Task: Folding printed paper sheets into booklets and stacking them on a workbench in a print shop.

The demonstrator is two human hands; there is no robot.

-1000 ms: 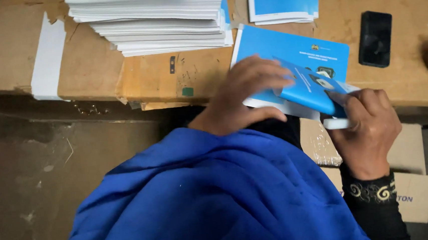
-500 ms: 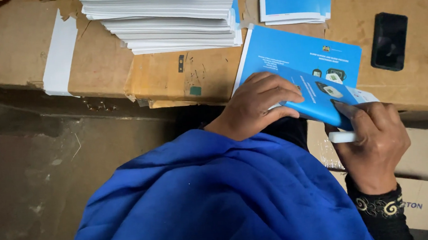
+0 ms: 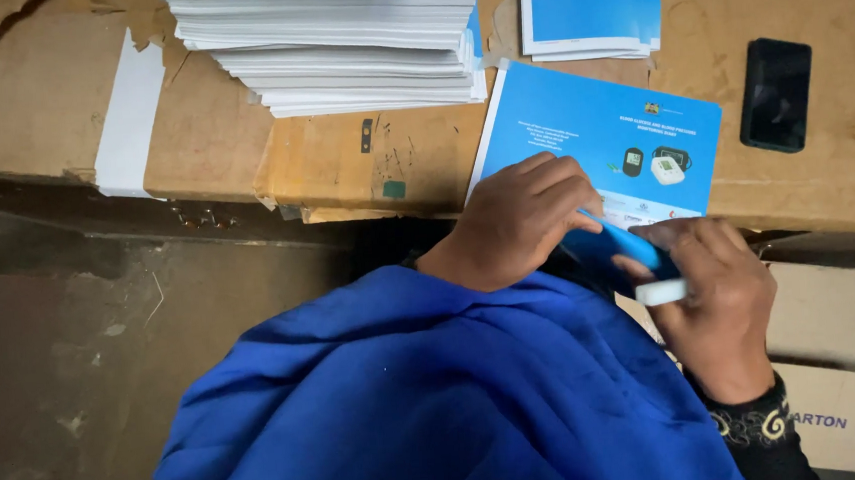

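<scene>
Blue printed booklet [image 3: 601, 143], near edge folded between both hands [image 3: 522, 223].

We see a dark-screened black phone [image 3: 774, 93] lying flat at the counter's [image 3: 26, 98] right, and a small green square label [image 3: 394, 188] stuck near the counter's front edge.

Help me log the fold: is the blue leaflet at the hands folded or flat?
Partly folded: the blue leaflet lies flat on the cardboard, while its near edge is bent over between left hand and right hand.
</scene>
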